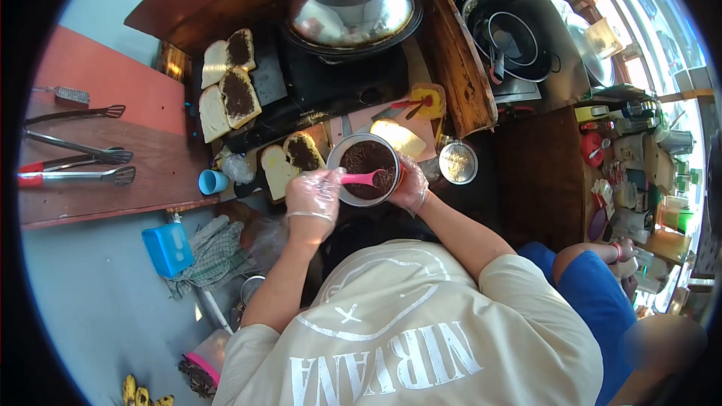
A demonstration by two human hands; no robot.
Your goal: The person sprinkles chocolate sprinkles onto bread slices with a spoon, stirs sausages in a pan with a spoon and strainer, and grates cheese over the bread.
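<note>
My left hand (pixel 314 199), in a clear plastic glove, is closed on the handle of a pink spoon (pixel 361 178). The spoon's bowl dips into dark brown sprinkles inside a round white container (pixel 333 189). Gloved as well, my right hand (pixel 410 184) grips the container's right side. Just left of it lie bread slices (pixel 280 171), one spread with brown sprinkles (pixel 304 152). More bread, partly covered in brown, rests farther back (pixel 214 113). Behind the container is a pale yellow slice (pixel 398 137).
A lidded pan (pixel 350 11) stands at the back, beside a wooden divider (pixel 459 53). Tongs (pixel 83 154) are at the left, near a blue cup (pixel 213 182). A small metal bowl (pixel 458 163) sits right of my hand. Another person's blue-clothed leg (pixel 594 293) shows at the right.
</note>
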